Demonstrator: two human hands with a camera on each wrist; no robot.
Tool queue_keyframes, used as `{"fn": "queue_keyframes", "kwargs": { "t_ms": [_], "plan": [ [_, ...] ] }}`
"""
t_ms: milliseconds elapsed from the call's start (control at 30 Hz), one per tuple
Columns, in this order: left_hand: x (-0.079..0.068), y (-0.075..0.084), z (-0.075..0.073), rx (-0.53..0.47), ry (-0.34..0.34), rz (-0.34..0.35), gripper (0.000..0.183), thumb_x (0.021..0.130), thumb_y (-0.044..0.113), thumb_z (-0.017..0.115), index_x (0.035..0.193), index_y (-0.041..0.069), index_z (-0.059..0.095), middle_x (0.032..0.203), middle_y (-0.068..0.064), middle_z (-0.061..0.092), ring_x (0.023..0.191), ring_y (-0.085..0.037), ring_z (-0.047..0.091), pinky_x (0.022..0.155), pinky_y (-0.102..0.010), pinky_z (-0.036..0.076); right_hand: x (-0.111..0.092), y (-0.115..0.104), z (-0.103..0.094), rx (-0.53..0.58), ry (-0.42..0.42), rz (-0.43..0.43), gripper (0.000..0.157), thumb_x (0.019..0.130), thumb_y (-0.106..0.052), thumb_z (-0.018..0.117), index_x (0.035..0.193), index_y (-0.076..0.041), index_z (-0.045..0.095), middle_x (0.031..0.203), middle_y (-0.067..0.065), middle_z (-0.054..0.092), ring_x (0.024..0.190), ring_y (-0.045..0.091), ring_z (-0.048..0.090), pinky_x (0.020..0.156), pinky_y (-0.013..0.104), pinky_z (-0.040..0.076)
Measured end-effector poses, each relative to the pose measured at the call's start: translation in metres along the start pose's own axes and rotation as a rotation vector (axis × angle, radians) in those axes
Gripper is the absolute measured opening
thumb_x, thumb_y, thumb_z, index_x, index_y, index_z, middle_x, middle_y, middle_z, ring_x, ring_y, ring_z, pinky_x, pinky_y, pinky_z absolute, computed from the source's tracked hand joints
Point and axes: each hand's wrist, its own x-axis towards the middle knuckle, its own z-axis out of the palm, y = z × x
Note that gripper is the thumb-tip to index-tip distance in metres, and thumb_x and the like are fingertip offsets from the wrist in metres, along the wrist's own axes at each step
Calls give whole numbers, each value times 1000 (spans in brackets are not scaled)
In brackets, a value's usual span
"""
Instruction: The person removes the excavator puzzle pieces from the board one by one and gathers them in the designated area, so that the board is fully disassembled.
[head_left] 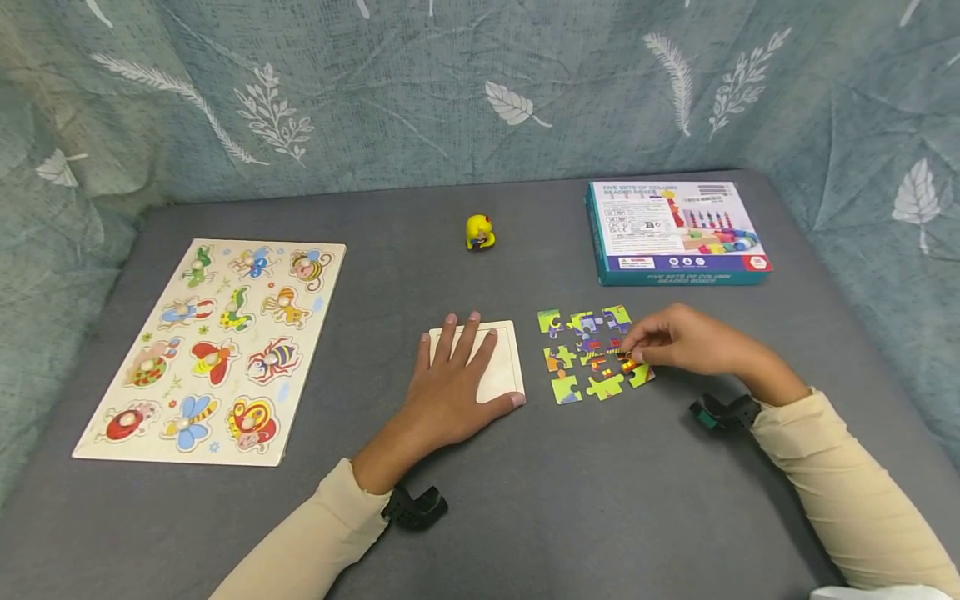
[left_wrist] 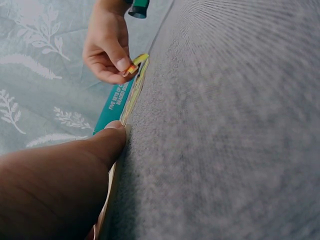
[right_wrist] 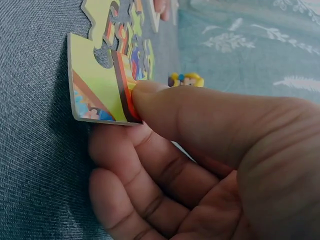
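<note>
My left hand [head_left: 453,387] lies spread over a small square wooden puzzle tray [head_left: 501,362], fingers straight. In the left wrist view, its thumb [left_wrist: 114,134] rests at the tray's edge. To the right of the tray, several colourful jigsaw pieces [head_left: 566,389] lie in loose rows with small gaps between them. At their right side, my right hand [head_left: 678,340] pinches one jigsaw piece [right_wrist: 97,85] between thumb and fingers. That piece is green with a dark and red stripe, and appears tilted up off the table in the right wrist view. The fingers partly cover it from the head camera.
An insect peg puzzle board [head_left: 213,354] lies at the left. A small yellow toy figure [head_left: 479,232] stands towards the back middle. At the back right is a teal bead-set box [head_left: 678,233]. A leaf-patterned cloth [head_left: 420,92] hangs behind the grey table [head_left: 525,500].
</note>
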Motion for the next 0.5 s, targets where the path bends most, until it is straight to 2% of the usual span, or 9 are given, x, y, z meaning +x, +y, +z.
{"fn": "queue_keyframes", "kwargs": {
  "t_ms": [300,500],
  "plan": [
    [1,0,0,1,-12,-6,92,88,71,48,157,16,20,163,-7,-1,146,-28,-13,112,-53,-11,0,-3,-7,-34,-26,35,13,92,0,65,103,3,72,97,6,71,80,9,59,71,25,51],
    [2,-3,2,-2,-9,-6,92,88,71,48,157,16,21,163,-8,-1,146,-29,-13,112,-53,-11,-1,-6,-10,40,-47,91,16,93,0,63,107,7,69,97,10,70,78,15,65,69,30,55]
  ]
}}
